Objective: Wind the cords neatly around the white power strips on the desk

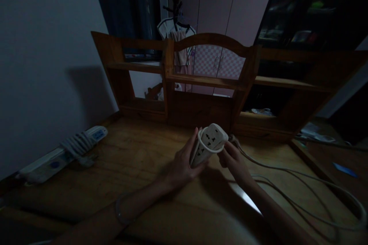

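Note:
A white power strip [212, 136] with several socket holes is tilted up over the wooden table, its upper end towards me. My left hand [183, 161] is closed around its left side. A pale power cord [211, 151] loops across the face of the strip near the upper end. My right hand [233, 160] is pinched at the right edge of the strip, where the cord passes. From there the cord runs off to the right in wide loose loops on the table. The tips of the right fingers are partly hidden.
At the left by the wall lies another white power strip [99, 133] with a grey cord [77, 144] wound around it. A wooden shelf unit [201, 105] stands along the back of the table [129, 149]. At the far right lies a blue card-like item [345, 169].

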`<state>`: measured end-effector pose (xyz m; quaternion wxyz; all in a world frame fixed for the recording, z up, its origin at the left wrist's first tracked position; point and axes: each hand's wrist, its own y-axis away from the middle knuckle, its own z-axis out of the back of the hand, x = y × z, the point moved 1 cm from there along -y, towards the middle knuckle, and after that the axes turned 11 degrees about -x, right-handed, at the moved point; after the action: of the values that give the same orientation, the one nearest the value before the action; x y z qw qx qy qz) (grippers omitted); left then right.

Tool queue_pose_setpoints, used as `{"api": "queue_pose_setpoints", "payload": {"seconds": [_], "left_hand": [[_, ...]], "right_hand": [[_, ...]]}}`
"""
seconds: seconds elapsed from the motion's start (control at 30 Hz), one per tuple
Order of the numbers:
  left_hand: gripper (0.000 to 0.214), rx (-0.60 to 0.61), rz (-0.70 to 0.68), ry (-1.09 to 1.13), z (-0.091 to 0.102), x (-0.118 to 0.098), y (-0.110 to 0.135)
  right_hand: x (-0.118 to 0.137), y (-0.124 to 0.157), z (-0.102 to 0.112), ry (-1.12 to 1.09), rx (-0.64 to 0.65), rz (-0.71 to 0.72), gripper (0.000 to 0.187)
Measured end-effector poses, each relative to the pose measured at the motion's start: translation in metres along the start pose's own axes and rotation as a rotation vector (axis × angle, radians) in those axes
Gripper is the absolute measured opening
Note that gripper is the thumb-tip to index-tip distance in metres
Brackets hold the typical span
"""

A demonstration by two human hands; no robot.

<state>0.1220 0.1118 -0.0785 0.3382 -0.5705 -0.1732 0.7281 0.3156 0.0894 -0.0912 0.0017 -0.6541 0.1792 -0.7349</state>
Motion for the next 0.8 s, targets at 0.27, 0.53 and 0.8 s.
{"api": "queue_pose_setpoints", "payload": {"seconds": [0.27,0.53,0.8], "left_hand": [[0.092,-0.111,0.026,-0.176,0.004,0.002,-0.005],[0.089,-0.181,0.008,-0.54,0.016,0.023,-0.018],[0.097,-0.013,-0.098,-0.908,0.01,0.012,-0.012]], "right_hand": [[0.018,0.002,0.002,0.421,-0.091,0.288,0.025],[0.013,0.011,0.006,1.089,-0.126,0.713,0.023],[0.022,0.018,0.008,1.231,0.088,0.923,0.014]]}}
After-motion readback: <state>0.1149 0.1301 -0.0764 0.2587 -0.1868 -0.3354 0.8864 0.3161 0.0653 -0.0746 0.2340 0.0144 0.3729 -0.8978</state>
